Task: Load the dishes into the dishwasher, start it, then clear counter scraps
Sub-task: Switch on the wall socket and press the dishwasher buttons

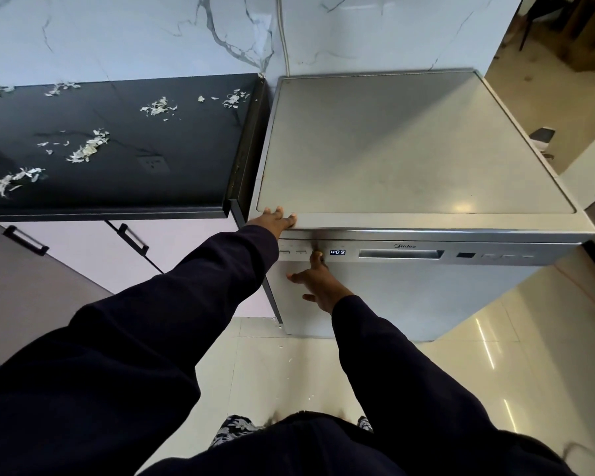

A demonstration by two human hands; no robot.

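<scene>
A silver freestanding dishwasher [409, 297] stands with its door closed. Its control panel shows a lit display [337, 252] beside a row of buttons. My right hand [318, 281] reaches up to the panel, one fingertip pressing a button [318, 253] just left of the display, thumb spread to the left. My left hand [275, 218] rests flat, fingers straight, on the front left edge of the dishwasher's top. Pale scraps [88, 149] lie in several small heaps on the black counter [172, 187] to the left.
Under the counter are pale cabinet doors with black handles [133, 239]. A marble-look wall [152, 32] rises behind. The dishwasher top [409, 142] is bare. Glossy tiled floor [516, 338] lies below, with a few scraps [291, 360] on it.
</scene>
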